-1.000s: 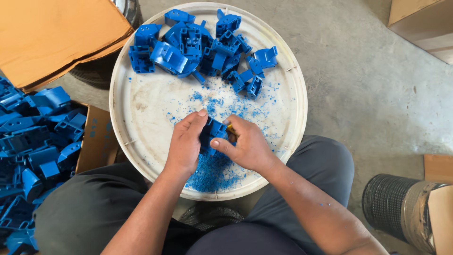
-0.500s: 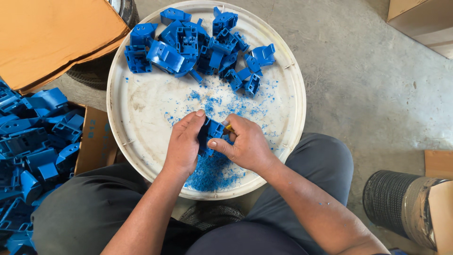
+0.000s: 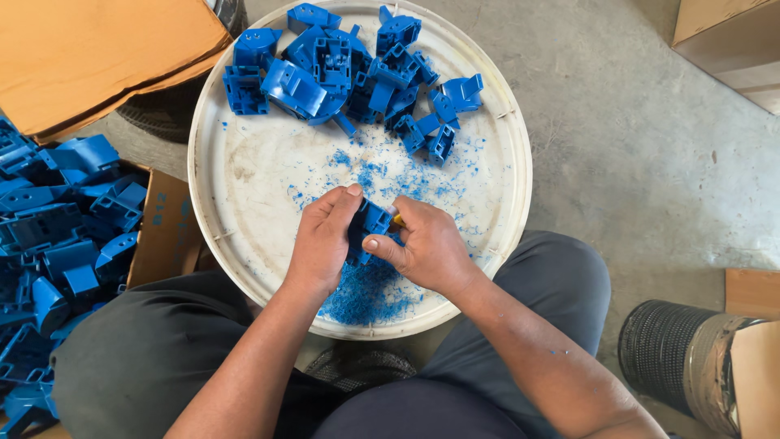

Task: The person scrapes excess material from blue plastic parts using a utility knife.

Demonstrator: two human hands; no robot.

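Observation:
My left hand (image 3: 321, 244) grips a small blue plastic part (image 3: 370, 228) over the near half of a round white tray (image 3: 244, 171). Pressed against the same part is my right hand (image 3: 426, 248), which also holds a small tool with a yellow bit showing (image 3: 396, 219). Blue shavings (image 3: 361, 297) lie heaped on the tray just below the hands and scattered across its middle. A pile of blue plastic parts (image 3: 349, 69) sits at the tray's far edge.
A cardboard box of several more blue parts (image 3: 57, 236) stands at my left. A brown cardboard flap (image 3: 97, 57) lies at upper left, another box (image 3: 731, 49) at upper right. A dark ribbed cylinder (image 3: 674, 358) sits on the concrete floor at lower right.
The hands stay together on the blue part with only slight finger shifts. The view has drifted a little.

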